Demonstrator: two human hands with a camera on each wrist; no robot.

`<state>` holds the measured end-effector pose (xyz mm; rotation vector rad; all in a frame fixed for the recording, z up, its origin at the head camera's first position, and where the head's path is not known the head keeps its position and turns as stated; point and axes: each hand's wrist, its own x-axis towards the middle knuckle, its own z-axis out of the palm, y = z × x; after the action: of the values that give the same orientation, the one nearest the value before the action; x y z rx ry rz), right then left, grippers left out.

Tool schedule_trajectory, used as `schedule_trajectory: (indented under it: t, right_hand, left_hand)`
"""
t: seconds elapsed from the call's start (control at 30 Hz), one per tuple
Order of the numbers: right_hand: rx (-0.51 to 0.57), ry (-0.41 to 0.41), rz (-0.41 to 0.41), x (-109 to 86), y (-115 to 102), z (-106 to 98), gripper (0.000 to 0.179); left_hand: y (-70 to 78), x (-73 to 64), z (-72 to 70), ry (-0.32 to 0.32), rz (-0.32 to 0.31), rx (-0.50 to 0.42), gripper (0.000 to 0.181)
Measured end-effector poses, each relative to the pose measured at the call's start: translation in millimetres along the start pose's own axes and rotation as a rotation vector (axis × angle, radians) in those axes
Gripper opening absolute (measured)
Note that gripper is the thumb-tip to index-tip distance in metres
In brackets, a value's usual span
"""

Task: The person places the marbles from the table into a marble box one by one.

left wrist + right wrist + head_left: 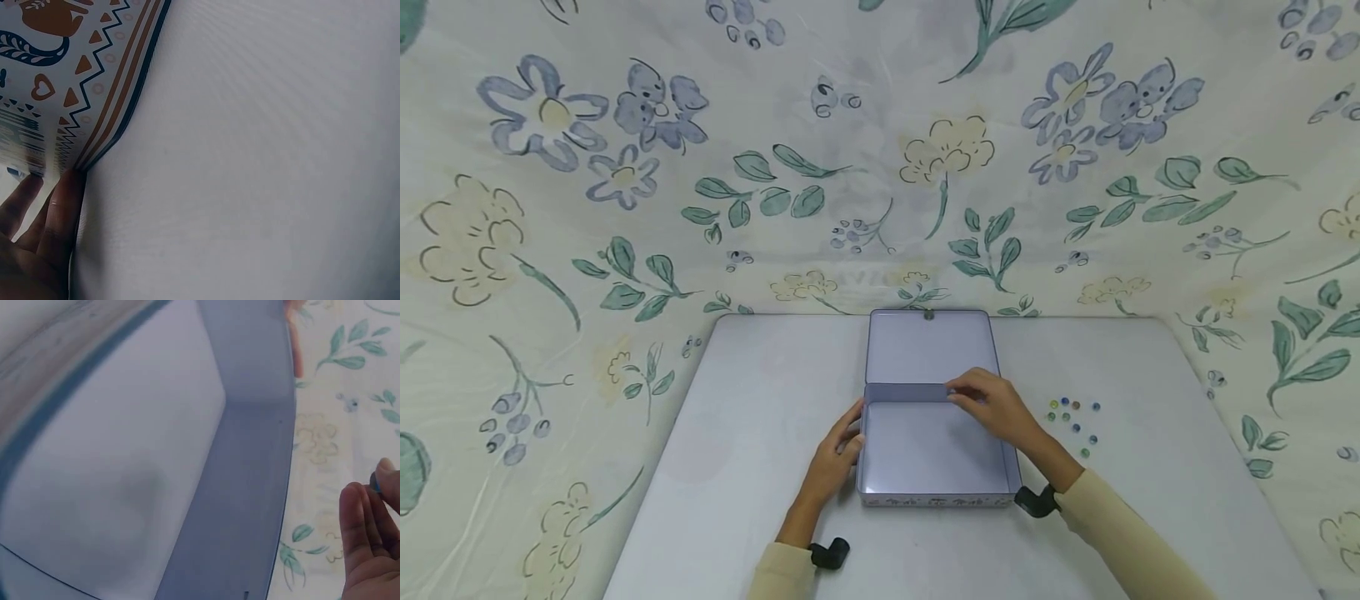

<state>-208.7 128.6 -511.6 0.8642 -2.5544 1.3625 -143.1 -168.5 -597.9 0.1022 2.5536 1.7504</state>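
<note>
A shallow metal box [925, 450] stands with its hinged lid [928, 346] folded back. My left hand [835, 454] rests against the box's left side, fingers fairly straight along it. In the left wrist view, its fingers [62, 212] touch the box's patterned outer face [75, 69]. Over the inner back right of the box, my right hand [992, 408] pinches a small blue marble [374, 482] between thumb and fingertips. The right wrist view shows the box's smooth inside wall [244, 469] beside that hand.
Several small coloured glass marbles [1065, 402] lie scattered on the white table [760, 400], to the right of the box near the right forearm. A floral cloth [880, 167] hangs behind and around the table. Each wrist wears a black camera mount [830, 553].
</note>
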Motion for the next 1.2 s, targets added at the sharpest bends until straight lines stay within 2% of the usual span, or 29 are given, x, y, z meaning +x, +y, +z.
schedule_trajectory:
  t: [0.37, 0.67, 0.9, 1.2]
  right_hand:
    - [0.036, -0.034, -0.013, 11.3, -0.2, 11.0, 0.02]
    - [0.018, -0.079, -0.021, 18.0, -2.3, 17.7, 0.019]
    - [-0.017, -0.172, -0.09, 27.0, 0.4, 23.7, 0.02]
    - [-0.1, -0.281, -0.108, 35.7, -1.7, 43.4, 0.02]
  left_hand:
    - [-0.8, -1.1, -0.3, 0.009, 0.001, 0.0, 0.054]
    - [3.0, -1.5, 1.9, -0.003, -0.006, 0.001, 0.054]
    - [2.1, 0.7, 2.7, 0.01, -0.025, -0.004, 0.056]
    - [-0.3, -0.4, 1.5, 0.004, -0.024, -0.024, 0.054]
